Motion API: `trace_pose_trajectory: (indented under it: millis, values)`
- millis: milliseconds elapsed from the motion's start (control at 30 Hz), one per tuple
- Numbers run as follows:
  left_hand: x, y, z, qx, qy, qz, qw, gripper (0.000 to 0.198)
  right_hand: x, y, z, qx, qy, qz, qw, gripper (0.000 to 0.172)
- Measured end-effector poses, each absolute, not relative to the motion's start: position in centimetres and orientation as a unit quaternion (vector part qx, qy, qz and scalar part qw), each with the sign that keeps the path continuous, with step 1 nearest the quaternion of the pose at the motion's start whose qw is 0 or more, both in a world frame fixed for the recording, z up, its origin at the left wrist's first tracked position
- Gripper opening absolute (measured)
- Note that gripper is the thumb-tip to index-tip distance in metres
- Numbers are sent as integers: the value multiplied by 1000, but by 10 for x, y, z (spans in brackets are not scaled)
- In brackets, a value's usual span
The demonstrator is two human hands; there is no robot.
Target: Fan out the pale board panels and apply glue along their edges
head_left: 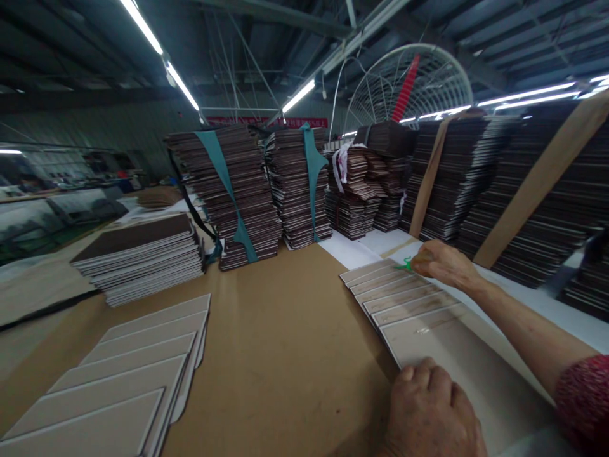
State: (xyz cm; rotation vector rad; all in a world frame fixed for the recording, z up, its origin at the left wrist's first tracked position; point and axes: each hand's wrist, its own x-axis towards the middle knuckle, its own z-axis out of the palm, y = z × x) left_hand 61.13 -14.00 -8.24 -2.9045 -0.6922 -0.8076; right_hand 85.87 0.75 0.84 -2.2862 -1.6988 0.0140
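My right hand is closed around a green-tipped applicator at the far end of a row of overlapping beige panels. Its amber-brown body is mostly covered by my fingers. Shiny wet streaks run across the exposed strips of these panels. My left hand is closed, fingers curled down on the left edge of the nearest beige panel; the fingertips are hidden. On the left lies another fanned set of beige panels with dark edges.
A low stack of dark-topped panels sits at the back left. Tall stacks bound with teal strips and tan straps line the back and right. A large caged fan stands behind them. Brown board covers the table.
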Motion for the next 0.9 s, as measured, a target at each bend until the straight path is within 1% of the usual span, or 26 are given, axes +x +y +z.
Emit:
trace_pose_trajectory:
  millis: [100,400,600,900]
  values:
    - [611,-140,-83,-941,-219,-259,15,35,849,4,8,-769,-620,14,153,23]
    - [610,-139,-83,-938,-217,-270,23,36,833,4,12,-736,-657,28,163,29]
    - [610,-139,-81,-936,-220,-276,18,36,824,6,16,-712,-677,65,175,29]
    - [610,-143,-80,-934,-215,-285,20,35,801,6,18,-684,-700,86,185,27]
